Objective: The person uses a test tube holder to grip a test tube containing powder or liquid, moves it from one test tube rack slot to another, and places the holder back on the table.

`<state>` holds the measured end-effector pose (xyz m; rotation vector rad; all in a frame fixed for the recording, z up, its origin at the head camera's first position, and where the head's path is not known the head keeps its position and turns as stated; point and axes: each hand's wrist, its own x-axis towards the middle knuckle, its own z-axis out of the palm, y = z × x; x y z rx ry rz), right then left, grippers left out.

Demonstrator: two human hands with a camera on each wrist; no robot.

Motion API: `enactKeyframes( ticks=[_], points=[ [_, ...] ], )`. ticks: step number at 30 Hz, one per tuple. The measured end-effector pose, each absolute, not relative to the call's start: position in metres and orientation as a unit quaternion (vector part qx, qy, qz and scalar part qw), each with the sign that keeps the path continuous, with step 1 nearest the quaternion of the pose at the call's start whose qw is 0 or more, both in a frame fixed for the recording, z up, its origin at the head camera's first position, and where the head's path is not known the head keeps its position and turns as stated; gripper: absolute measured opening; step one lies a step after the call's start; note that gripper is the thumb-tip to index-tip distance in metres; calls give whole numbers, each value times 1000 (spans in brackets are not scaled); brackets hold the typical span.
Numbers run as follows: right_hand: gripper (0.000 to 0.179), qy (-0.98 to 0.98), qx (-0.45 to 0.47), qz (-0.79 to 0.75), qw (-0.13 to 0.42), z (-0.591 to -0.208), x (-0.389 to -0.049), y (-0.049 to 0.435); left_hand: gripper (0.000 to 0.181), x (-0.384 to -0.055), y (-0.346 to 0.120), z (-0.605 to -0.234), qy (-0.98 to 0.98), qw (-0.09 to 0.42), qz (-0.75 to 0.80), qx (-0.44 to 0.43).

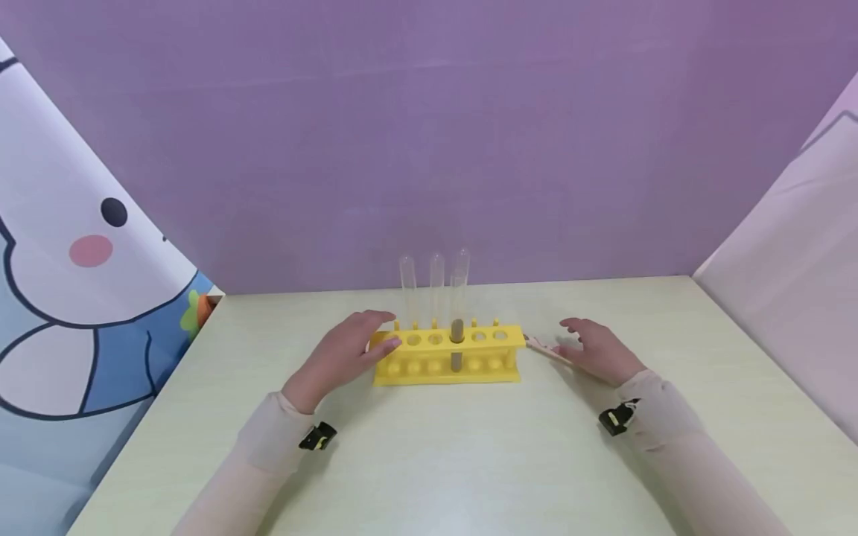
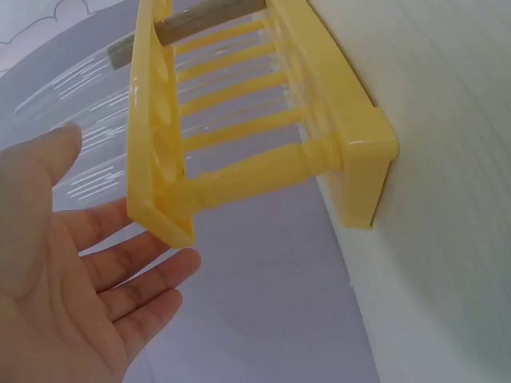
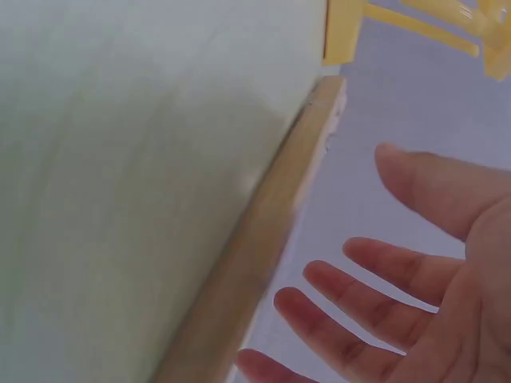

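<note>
A yellow test tube rack (image 1: 447, 378) stands upright on the table. Several clear test tubes (image 1: 408, 279) rise behind its top bar, bottoms up. A grey-brown rod (image 1: 457, 330) stands through one of its holes. My left hand (image 1: 342, 350) is at the rack's left end, thumb over the top bar; in the left wrist view its fingers (image 2: 148, 291) spread loosely around the corner, and contact is unclear. To the rack's right, my right hand (image 1: 603, 351) hovers with parted fingers beside a flat wooden strip (image 3: 255, 231), holding nothing. The strip's far end has a pale, rough edge.
The pale tabletop (image 1: 429, 461) stretches in front of the rack. A purple cloth backdrop (image 1: 429, 149) rises behind the table's far edge. Printed cloth (image 1: 80, 357) hangs at the left, and a pale cloth (image 1: 804, 260) at the right.
</note>
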<state>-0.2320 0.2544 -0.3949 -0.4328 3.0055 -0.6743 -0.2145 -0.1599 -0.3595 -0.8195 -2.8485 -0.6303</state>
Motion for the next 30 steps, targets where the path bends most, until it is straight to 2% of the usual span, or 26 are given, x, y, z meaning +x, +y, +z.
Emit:
enactKeyframes(
  ticks=[7, 16, 23, 30],
  points=[
    [46, 968, -122, -211, 61, -394, -236, 249, 50, -214, -155, -361, -941, 47, -190, -277],
    [40, 970, -137, -191, 68, -392, -237, 244, 48, -213, -154, -366, -941, 59, -174, -285],
    [34, 973, -106, -173, 105, -397, -241, 240, 46, -213, -152, -366, -939, 70, -175, -289],
    [19, 975, -135, -154, 86, -398, -241, 238, 46, -213, -151, -367, -935, 77, -175, -298]
  ],
)
